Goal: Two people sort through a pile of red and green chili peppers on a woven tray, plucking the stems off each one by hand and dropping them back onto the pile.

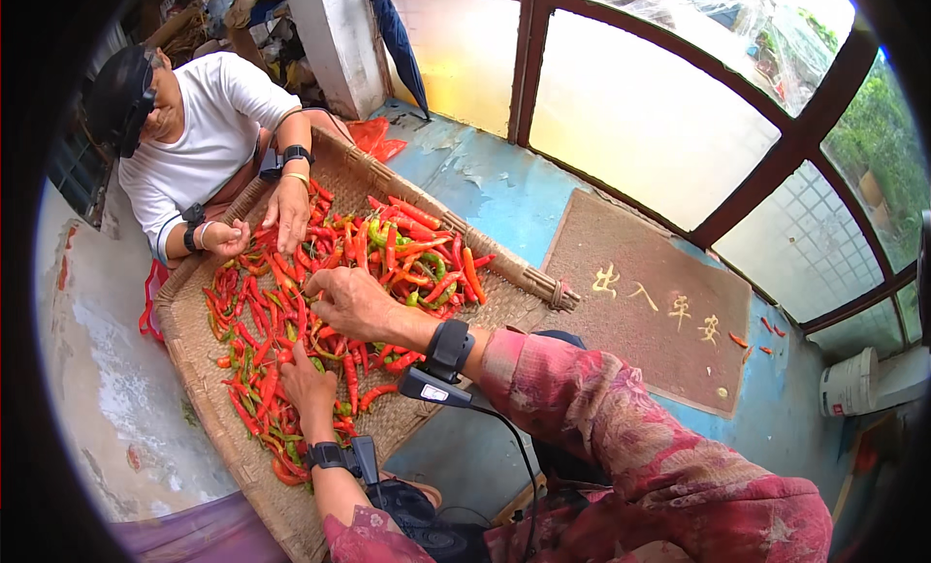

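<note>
Red chili peppers (260, 321), with some green ones (444, 289) among them, lie heaped in a woven bamboo tray (208, 437). My left hand (308, 390) reaches into the nearer part of the heap, fingers bent down among the peppers; whatever they grip is hidden. Above the middle of the heap is my right hand (357, 303), its fingertips curled together toward the left. I cannot make out what is between them. Across the tray, another person (208, 127) holds both hands over the far peppers, one a flattened hand (288, 212), the other a closed hand (225, 237).
A brown doormat (635, 321) lies on the blue floor to the right, with a few stray chili peppers (739, 340) beside it. A white bucket (850, 384) stands at the far right. Behind are glazed panels (640, 107), a dark blue umbrella (400, 49) and a red plastic bag (376, 138).
</note>
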A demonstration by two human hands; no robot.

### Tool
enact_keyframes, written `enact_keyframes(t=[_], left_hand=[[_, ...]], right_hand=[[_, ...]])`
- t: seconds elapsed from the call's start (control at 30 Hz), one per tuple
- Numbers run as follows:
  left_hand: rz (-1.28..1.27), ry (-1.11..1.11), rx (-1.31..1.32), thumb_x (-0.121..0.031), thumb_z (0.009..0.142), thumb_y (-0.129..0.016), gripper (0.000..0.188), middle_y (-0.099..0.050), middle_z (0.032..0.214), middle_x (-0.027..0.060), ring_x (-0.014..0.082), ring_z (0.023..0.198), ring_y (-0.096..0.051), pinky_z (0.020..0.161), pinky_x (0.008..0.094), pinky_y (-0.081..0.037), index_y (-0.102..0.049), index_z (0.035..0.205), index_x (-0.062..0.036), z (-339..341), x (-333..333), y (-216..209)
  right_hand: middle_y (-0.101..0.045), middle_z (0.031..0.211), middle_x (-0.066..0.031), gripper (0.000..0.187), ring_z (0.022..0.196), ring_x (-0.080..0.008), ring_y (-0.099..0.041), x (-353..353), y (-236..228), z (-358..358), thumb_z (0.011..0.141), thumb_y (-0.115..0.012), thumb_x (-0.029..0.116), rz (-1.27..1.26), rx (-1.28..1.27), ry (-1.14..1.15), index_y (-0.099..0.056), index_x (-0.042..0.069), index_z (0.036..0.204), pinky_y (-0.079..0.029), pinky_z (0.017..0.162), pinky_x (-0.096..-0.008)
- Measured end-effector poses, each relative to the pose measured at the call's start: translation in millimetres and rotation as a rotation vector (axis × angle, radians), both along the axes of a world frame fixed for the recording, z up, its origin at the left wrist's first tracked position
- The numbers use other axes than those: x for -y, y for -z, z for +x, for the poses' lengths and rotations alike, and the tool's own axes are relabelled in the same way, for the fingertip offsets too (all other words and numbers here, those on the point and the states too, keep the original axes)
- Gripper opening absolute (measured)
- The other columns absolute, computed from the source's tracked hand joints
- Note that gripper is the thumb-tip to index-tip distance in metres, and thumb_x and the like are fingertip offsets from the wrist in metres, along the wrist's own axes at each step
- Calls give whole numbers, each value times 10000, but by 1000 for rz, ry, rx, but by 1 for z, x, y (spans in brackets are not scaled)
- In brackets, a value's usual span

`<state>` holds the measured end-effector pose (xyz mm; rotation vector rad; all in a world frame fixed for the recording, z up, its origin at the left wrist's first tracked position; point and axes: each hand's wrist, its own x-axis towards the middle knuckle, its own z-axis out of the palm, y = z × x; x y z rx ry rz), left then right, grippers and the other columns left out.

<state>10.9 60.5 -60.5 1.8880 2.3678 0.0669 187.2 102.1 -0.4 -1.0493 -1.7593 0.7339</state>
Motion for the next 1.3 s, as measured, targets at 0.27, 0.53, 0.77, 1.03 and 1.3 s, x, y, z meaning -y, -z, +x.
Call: enact_keyframes(t=[0.27,0.53,0.77,1.03,1.3], left_hand=[[19,17,68,-143,660,-673,776,-537,1071,244,400,972,-536,819,464,-427,-281,1330,-136,-12,9,8],[185,-29,496,-81,652,-606,607,-582,1015,231,359,928,-570,816,416,-430,-408,1226,-83,-10,17,-21],[500,-22,1229,-85,692,-634,645,-543,1083,116,190,929,-538,836,298,-425,-358,1265,22,-39,26,-43],[550,-17,1658,3,722,-604,532,-548,1018,50,113,873,-543,793,262,-455,-401,1211,-44,-30,31,-59],[402,101,1367,4,718,-584,484,-540,1025,56,112,897,-528,799,262,-450,-433,1174,-59,-18,42,-70]], right_hand=[[-631,766,-194,159,748,-339,-631,9,-3,-15,740,-566,79,-24,34,-55,-613,-28,849,-498,675,-414],[-632,737,-175,145,723,-324,-632,12,0,-28,730,-610,126,-30,130,-154,-639,14,818,-500,655,-395],[-633,785,-164,184,739,-279,-640,2,2,-36,776,-578,140,21,87,-107,-631,-5,875,-499,664,-359],[-584,620,-137,344,567,-175,-567,10,4,-43,875,-542,285,-156,156,-207,-615,-47,828,-448,534,-339],[-585,715,-3,340,546,-57,-489,19,0,-60,870,-586,356,-775,-240,-352,-603,19,914,-381,443,-201]])
